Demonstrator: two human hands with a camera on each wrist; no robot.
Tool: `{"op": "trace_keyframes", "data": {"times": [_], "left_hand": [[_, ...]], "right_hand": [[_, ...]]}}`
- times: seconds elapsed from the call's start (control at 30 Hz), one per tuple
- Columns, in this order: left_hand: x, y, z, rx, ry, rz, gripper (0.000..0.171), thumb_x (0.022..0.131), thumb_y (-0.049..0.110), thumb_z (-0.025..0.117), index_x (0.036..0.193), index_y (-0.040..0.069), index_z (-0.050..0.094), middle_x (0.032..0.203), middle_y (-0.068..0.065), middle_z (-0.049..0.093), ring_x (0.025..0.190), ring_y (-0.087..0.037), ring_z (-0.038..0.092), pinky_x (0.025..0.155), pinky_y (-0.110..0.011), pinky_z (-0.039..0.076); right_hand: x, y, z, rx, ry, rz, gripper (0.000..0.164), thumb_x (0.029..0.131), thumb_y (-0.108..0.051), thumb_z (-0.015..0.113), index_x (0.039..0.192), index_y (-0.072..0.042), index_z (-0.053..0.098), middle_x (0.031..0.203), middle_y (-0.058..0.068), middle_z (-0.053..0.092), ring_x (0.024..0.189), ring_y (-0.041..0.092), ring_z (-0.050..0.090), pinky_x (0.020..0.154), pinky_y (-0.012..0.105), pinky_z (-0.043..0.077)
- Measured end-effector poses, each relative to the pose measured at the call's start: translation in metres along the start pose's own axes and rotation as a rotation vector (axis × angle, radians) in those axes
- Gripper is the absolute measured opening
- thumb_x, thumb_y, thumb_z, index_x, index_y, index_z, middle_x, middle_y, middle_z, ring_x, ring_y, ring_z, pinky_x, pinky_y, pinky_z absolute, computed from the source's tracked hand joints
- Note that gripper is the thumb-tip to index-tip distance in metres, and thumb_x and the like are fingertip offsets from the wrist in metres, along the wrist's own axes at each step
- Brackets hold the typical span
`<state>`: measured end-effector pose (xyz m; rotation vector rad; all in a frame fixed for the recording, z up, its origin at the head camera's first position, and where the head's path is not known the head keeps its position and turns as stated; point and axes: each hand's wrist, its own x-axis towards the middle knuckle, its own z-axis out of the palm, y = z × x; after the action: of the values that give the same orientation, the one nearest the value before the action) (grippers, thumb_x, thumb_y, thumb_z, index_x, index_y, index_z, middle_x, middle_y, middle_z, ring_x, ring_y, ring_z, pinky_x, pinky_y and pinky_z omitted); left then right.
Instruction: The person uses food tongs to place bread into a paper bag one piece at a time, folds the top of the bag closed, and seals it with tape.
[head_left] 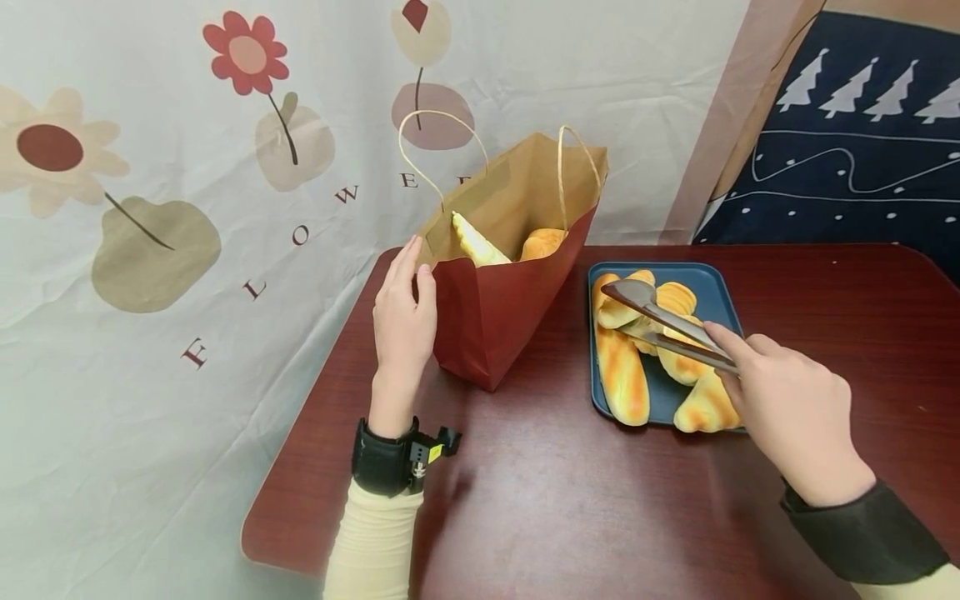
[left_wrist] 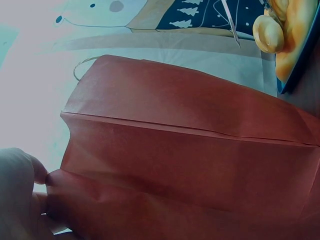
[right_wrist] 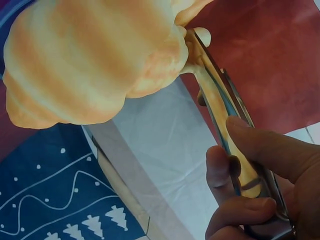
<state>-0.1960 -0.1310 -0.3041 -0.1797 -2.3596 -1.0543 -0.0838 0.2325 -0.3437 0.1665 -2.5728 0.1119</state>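
Observation:
My left hand (head_left: 405, 317) rests against the left end of a red paper bag (head_left: 517, 308), its fingers straight along the side near the rim. In the left wrist view, the thumb and fingertips meet the bag's edge. A pale, pointed piece (head_left: 476, 242) and a golden bread roll (head_left: 543, 243) show inside the bag. With my right hand (head_left: 795, 408) I grip metal tongs (head_left: 686, 329), whose spread ends reach over the bread on a blue tray (head_left: 723, 287). The tongs' tips overlap a small roll (head_left: 617, 313) at the tray's upper left.
A long bread (head_left: 624, 379) lies along the tray's left side, a croissant-shaped bread (head_left: 708, 404) at its near right. Two thin handles (head_left: 562, 171) stand up from the bag. Behind the dark red table (head_left: 540, 500) hang a flower-printed cloth (head_left: 315, 250) and a navy cloth with trees (head_left: 847, 158).

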Motion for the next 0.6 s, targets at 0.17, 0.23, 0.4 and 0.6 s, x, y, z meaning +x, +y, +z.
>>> {"op": "trace_keyframes", "data": {"times": [0.17, 0.23, 0.4, 0.6], "left_hand": [[0.0004, 0.0007, 0.0002, 0.004, 0.0, 0.0, 0.044, 0.1, 0.031, 0.037, 0.142, 0.021, 0.046, 0.147, 0.008, 0.045, 0.136, -0.012, 0.043, 0.108, -0.043, 0.038], [0.0004, 0.0011, 0.0001, 0.005, -0.001, -0.003, 0.044, 0.1, 0.031, 0.037, 0.142, 0.022, 0.046, 0.147, 0.008, 0.045, 0.136, -0.012, 0.043, 0.108, -0.043, 0.038], [0.0001, 0.0025, -0.0004, 0.004, -0.003, -0.008, 0.044, 0.1, 0.031, 0.037, 0.142, 0.021, 0.046, 0.147, 0.008, 0.045, 0.136, -0.012, 0.043, 0.108, -0.043, 0.038], [-0.0002, 0.0027, -0.0009, 0.006, -0.006, -0.011, 0.044, 0.1, 0.03, 0.036, 0.142, 0.021, 0.046, 0.147, 0.007, 0.045, 0.136, -0.013, 0.043, 0.109, -0.043, 0.037]], "right_hand": [[0.0015, 0.0006, 0.001, 0.004, -0.039, 0.026, 0.065, 0.07, -0.007, 0.078, 0.13, -0.015, 0.056, 0.073, 0.014, 0.058, 0.044, 0.019, 0.038, 0.036, 0.027, 0.024], [0.0022, 0.001, 0.0006, -0.001, -0.061, 0.039, 0.062, 0.071, -0.008, 0.077, 0.129, -0.012, 0.056, 0.077, 0.017, 0.06, 0.046, 0.021, 0.042, 0.035, 0.028, 0.025], [0.0056, 0.0016, -0.0007, 0.007, -0.151, 0.098, 0.054, 0.075, -0.013, 0.072, 0.127, -0.005, 0.057, 0.074, 0.018, 0.06, 0.046, 0.021, 0.04, 0.035, 0.03, 0.027], [0.0093, 0.0003, -0.0008, 0.021, -0.27, 0.167, 0.049, 0.079, -0.016, 0.069, 0.124, -0.001, 0.058, 0.087, 0.026, 0.065, 0.046, 0.022, 0.041, 0.035, 0.032, 0.03]]}}
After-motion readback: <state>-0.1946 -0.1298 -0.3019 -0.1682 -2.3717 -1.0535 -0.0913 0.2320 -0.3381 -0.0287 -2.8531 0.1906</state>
